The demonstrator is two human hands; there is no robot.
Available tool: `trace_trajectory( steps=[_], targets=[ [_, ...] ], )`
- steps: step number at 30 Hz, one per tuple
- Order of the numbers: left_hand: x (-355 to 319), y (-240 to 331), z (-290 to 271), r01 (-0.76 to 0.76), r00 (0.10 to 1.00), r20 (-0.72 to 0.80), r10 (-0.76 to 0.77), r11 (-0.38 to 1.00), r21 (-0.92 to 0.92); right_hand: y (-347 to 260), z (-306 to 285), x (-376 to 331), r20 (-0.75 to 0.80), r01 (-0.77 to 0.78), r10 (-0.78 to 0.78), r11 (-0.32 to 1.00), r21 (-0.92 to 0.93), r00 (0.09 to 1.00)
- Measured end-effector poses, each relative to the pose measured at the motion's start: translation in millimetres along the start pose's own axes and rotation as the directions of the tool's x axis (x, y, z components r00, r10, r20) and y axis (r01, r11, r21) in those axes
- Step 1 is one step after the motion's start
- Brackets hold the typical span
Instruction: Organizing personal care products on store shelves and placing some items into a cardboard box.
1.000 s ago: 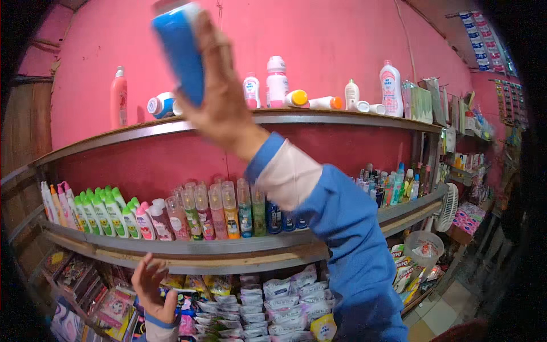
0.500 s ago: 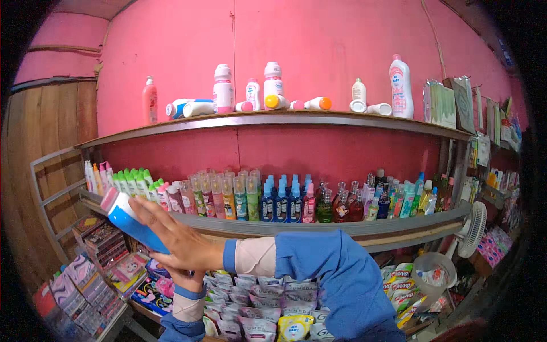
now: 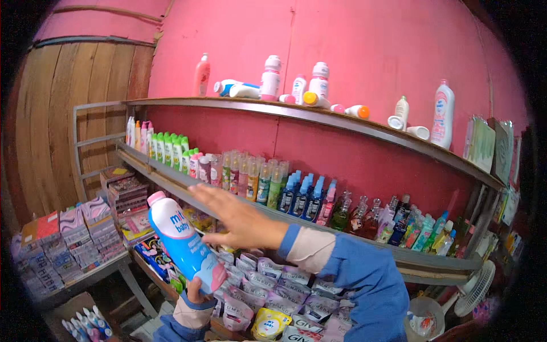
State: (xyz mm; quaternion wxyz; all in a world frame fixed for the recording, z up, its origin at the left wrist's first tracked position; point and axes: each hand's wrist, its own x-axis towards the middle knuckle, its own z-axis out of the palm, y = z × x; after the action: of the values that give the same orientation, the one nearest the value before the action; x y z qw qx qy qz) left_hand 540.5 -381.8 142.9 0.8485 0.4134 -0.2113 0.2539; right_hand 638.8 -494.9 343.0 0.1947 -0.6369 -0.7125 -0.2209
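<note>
Looking at a tall, rounded, blue-and-white plastic bottle [image 3: 185, 242] with a pink cap and a pink patch by the base. Probably not very heavy, but impossible to say how full from here. Seems stiff enough to keep its shape, maybe with some give in the side walls if squeezed hard. Likely a bit slippery too, judging by the smooth surface, but hardly fragile. Best taken around the middle, or supported under the base and steadied at the shoulder. Wouldn't trust the cap alone as a handle.

As for where: held up in the air, tilted, cap up and to the left, base down to the right. Gripped low down, right by the base, in the bare left hand [image 3: 196, 292], with most of the fingers out of sight. Beside the right flank, the bare right hand [image 3: 239, 219], fingers stretched out, gripping nothing, thumb nearest. Can't tell whether touching. Out in front of the grey front edge of the lower shelf [image 3: 165, 175], toward the left end, and to the right of the right-hand corner of the grey counter [image 3: 111, 268] stacked with small boxes [image 3: 71, 239].
</note>
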Motion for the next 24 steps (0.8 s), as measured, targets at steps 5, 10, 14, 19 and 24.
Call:
trace_trajectory(
  steps=[5, 10, 14, 19, 24],
  targets=[
    [-33.8, 1.8, -31.6, 0.051, 0.992, -0.112, -0.064, 0.992, -0.118, 52.5, -33.1, -9.5, 0.013, -0.137, 0.150, 0.933, -0.333, 0.989],
    [-44.9, 22.6, -90.1, 0.081, 0.971, -0.220, -0.098, 0.993, -0.087, 99.6, -62.9, 27.2, -0.059, -0.107, 0.095, 0.653, -0.750, 0.994],
    [-19.9, 33.8, -124.9, -0.010, 0.984, -0.177, -0.011, 0.993, -0.115, 140.3, -80.5, 90.8, -0.125, -0.093, -0.036, 0.480, -0.873, 0.991],
    [20.9, 37.1, -197.7, 0.101, 0.994, -0.029, -0.107, 0.980, -0.173, 201.2, -77.4, 193.4, -0.288, -0.254, -0.071, 0.302, -0.919, 0.955],
    [59.6, 48.5, -253.9, 0.173, 0.983, -0.035, -0.182, 0.967, -0.186, 247.5, -83.7, 244.6, -0.268, -0.316, 0.201, 0.271, -0.909, 0.942]
  ],
)
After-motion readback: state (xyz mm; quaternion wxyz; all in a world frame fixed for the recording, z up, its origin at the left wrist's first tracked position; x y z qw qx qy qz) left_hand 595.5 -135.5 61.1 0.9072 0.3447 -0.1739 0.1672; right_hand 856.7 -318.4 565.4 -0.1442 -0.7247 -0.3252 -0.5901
